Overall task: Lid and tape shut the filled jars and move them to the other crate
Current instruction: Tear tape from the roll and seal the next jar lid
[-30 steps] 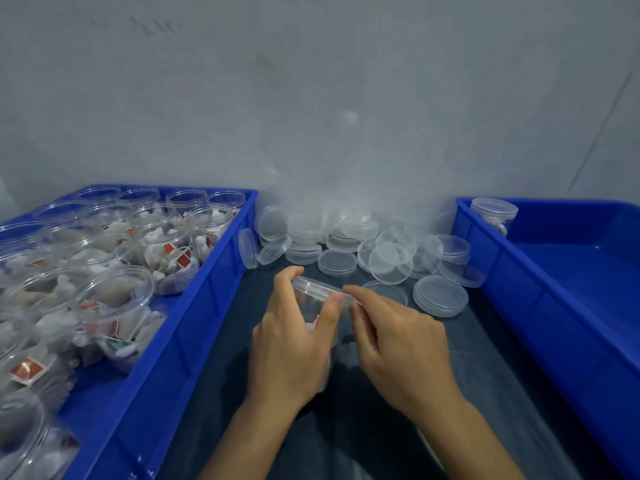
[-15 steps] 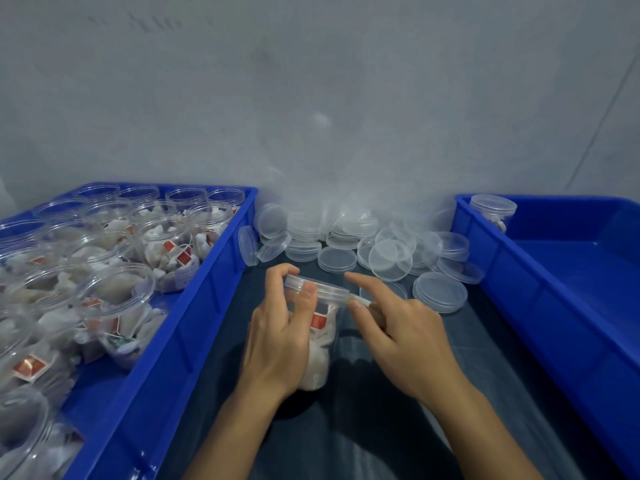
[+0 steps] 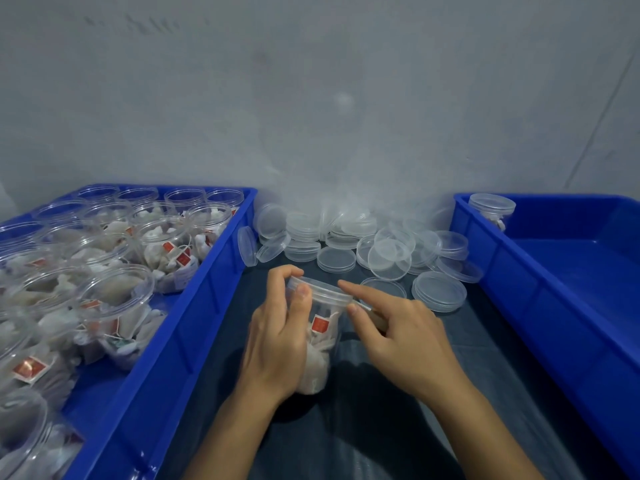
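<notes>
Left hand point(image 3: 277, 344) fingers wrapped around lidded jar point(image 3: 320, 336) of sachets, right hand point(image 3: 405, 336) fingers pinching its rim tape.

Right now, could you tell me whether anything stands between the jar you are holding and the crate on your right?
Nothing visible blocks it. The jar, held by the left hand, must only clear the right crate wall. The loose lids lie further back, and one lidded jar sits in the crate's far corner.

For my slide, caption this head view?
Left hand grips a lidded jar between two crates; right hand touches its rim.
</notes>
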The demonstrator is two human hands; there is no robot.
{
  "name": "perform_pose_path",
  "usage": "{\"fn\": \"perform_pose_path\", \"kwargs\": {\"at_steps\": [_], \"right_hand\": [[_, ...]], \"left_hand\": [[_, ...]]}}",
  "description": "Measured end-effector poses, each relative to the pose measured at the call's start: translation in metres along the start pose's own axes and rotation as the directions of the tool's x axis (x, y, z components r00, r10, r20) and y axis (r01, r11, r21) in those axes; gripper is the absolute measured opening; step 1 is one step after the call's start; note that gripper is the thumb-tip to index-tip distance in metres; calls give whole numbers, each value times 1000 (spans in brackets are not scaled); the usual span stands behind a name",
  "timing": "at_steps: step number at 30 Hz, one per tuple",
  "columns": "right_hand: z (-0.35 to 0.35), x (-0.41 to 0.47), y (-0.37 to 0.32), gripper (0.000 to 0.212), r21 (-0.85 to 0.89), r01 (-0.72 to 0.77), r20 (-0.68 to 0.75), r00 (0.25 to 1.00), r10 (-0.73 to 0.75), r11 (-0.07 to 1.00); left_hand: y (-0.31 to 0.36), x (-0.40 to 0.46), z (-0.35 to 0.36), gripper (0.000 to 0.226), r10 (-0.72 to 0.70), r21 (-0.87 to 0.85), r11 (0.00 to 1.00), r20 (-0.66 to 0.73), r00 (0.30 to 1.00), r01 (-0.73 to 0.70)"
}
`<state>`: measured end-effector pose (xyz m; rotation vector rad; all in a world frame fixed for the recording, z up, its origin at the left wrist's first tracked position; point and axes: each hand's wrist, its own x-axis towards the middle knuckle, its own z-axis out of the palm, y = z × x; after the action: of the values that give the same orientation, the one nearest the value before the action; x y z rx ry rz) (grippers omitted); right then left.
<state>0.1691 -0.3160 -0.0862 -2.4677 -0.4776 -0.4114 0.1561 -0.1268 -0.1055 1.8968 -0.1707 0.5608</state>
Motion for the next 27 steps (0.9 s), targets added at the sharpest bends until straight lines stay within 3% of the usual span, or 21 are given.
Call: {"fn": "perform_pose_path", "kwargs": {"at_steps": [9,16,22,27], "right_hand": [[-3,-3,1,39,18,12,52,999,-13,1000],[-1,-6,-3,39,5,11,15,1000,-11,1000],[-1,-5,-1,44,8,-46,-18,999,46,999],[-2,-4,3,40,31,-57,8,998,57,998]], "left_hand": [[-5,-1,-4,37,-27,-16,999,56,998,28],[6,-9,6,42,209,364,924,-236,949,-113],[9,-20,21,92,119,545,833,-11,993,-94],[0,-10,14,118,45,566,822,41,998,-61]]}}
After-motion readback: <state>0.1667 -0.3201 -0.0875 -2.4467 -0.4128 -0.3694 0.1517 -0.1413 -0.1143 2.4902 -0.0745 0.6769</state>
